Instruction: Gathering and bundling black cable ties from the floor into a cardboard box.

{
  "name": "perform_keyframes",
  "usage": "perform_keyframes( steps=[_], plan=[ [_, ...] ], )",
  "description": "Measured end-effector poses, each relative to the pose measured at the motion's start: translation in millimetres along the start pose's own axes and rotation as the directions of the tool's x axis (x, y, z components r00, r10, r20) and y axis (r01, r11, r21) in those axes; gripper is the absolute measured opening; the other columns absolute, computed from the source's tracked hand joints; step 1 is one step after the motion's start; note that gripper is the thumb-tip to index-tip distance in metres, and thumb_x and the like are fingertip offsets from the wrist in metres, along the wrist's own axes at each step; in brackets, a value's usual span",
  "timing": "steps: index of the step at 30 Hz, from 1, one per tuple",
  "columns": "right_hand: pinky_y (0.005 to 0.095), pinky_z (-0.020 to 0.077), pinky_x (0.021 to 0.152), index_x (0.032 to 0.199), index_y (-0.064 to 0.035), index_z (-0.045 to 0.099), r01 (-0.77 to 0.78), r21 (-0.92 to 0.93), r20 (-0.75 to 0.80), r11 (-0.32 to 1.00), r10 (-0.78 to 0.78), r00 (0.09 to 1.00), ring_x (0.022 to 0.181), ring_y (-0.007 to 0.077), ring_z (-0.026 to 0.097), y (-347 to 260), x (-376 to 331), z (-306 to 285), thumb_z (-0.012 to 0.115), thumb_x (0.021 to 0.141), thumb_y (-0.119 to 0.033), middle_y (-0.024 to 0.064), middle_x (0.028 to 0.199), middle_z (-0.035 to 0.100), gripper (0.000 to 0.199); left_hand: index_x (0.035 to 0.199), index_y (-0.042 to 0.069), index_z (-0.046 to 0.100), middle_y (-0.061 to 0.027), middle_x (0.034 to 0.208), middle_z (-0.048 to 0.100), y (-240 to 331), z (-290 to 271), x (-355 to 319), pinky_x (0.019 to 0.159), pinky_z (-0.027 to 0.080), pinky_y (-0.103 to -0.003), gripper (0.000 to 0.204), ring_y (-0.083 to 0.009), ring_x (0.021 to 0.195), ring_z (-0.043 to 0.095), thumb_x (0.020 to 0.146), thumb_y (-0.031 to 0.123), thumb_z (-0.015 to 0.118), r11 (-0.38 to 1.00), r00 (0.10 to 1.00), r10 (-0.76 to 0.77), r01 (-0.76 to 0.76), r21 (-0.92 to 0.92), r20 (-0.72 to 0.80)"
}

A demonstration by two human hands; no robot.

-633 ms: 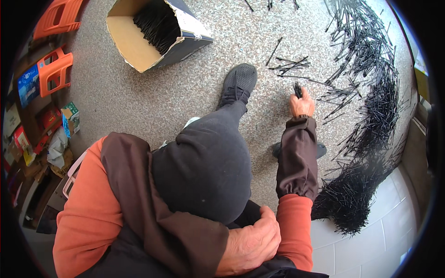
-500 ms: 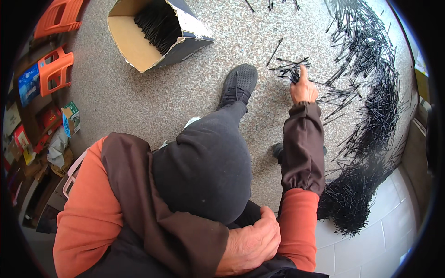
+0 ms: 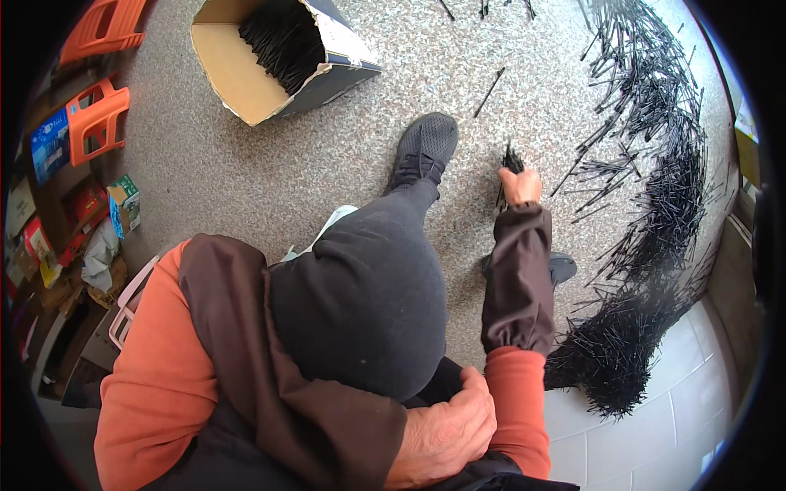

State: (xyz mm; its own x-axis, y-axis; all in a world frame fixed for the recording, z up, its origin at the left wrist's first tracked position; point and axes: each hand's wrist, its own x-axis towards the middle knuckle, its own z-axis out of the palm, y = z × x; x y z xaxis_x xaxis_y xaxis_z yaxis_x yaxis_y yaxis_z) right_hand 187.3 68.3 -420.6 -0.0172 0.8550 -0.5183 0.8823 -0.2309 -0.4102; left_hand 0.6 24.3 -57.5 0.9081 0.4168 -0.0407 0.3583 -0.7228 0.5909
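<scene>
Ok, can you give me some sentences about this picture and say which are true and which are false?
1. The right hand holds a bunch of black sticks. True.
2. The cardboard box is empty. False: black sticks inside fill part of it.
3. A long pile of sticks lies at the picture's right. True.
4. The left hand touches the orange stools. False: they are apart.
5. The floor is plain red. False: it is speckled.

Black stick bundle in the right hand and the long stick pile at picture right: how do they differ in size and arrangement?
The stick bundle is a small handful; the stick pile is far larger. The stick bundle is gathered in the right hand; the stick pile sprawls loosely, pointing many ways. Both are black.
</scene>
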Motion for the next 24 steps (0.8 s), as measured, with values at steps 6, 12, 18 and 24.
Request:
perform_keyframes(
  steps=[6, 12, 18, 24],
  plan=[
    [0.0288, 0.0369, 0.033, 0.071, -0.0029, 0.054, -0.495, 0.713, 0.291, 0.496, 0.434, 0.853, 0.037, 0.014, 0.046, 45.7, -51.5, -1.4, 0.062, 0.072, -0.012, 0.0045, 0.051, 0.049, 0.013, 0.1, -0.005, 0.049, -0.0146, 0.084, 0.054, -0.9, -2.5, 1.4, 0.076, 0.043, -0.038, 0.037, -0.0264, 0.078, 0.054, 0.079, 0.024, 0.04, 1.0, 0.999, 0.017, -0.016, -0.01, 0.027],
    [0.0296, 0.0366, 0.031, 0.074, 0.0011, 0.054, -0.443, 0.793, 0.174, 0.418, 0.542, 0.822, 0.035, 0.016, 0.045, 74.2, -67.4, 0.0, 0.061, 0.073, -0.009, 0.0074, 0.053, 0.05, 0.013, 0.101, -0.005, 0.048, -0.0151, 0.086, 0.054, 1.7, -1.8, 6.7, 0.076, 0.043, -0.038, 0.037, -0.027, 0.08, 0.054, 0.08, 0.024, 0.04, 0.997, 0.998, 0.042, -0.039, -0.065, 0.05],
    [0.0327, 0.0376, 0.034, 0.07, 0.0009, 0.056, -0.478, 0.731, 0.031, 0.487, 0.676, 0.736, 0.035, 0.0166, 0.046, 68.6, -61.7, 12.0, 0.067, 0.068, -0.012, 0.008, 0.052, 0.052, 0.017, 0.102, -0.002, 0.049, -0.0148, 0.087, 0.055, 1.1, -2.2, 10.9, 0.078, 0.042, -0.037, 0.035, -0.028, 0.081, 0.055, 0.08, 0.024, 0.041, 0.999, 0.996, 0.045, -0.044, -0.014, 0.077],
    [0.0391, 0.0466, 0.065, 0.088, -0.0111, 0.061, -0.062, -0.114, -0.107, 0.992, 0.05, 0.993, 0.071, 0.0322, 0.059, 47.1, -82.7, 18.3, 0.064, 0.066, -0.016, 0.0139, 0.079, 0.062, 0.023, 0.101, -0.002, 0.049, -0.0138, 0.087, 0.055, 1.3, -3.5, 10.1, 0.078, 0.042, -0.037, 0.034, -0.0276, 0.081, 0.056, 0.08, 0.024, 0.04, 1.0, 0.996, 0.028, -0.029, 0.01, 0.083]
  ],
)
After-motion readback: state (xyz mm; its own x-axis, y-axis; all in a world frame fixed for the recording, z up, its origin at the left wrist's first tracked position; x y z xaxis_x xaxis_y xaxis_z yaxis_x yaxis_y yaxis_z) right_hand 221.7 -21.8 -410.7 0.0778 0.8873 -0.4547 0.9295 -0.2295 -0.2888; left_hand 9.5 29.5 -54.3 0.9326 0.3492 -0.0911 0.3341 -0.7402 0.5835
